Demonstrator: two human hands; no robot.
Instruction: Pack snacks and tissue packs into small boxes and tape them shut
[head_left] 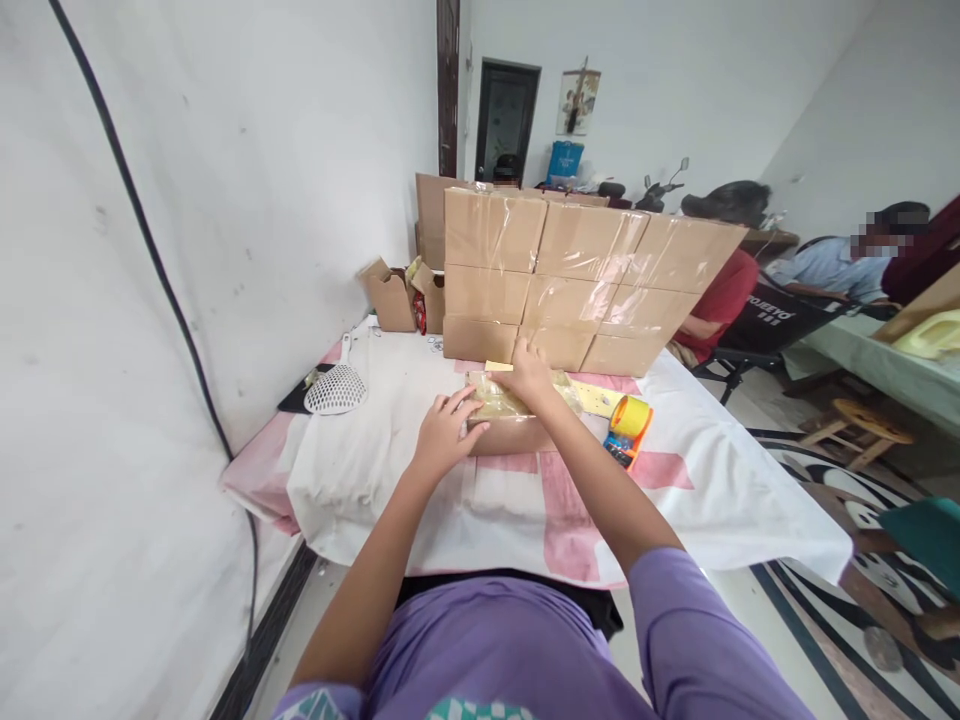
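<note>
Taped box (510, 438) laid with long axis left to right on cloth-covered table (367, 490)
Left end is touched by left hand (444, 432), fingers apart; top by right hand (531, 380), finger closure cannot be told.

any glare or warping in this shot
Head view: bright glare streaks on the taped stack of boxes, milder shine on top of the taped box in front; head view: wide-angle stretch toward the edges, making the purple sleeve loom large; head view: a pixelated patch over the seated person at far right.
</note>
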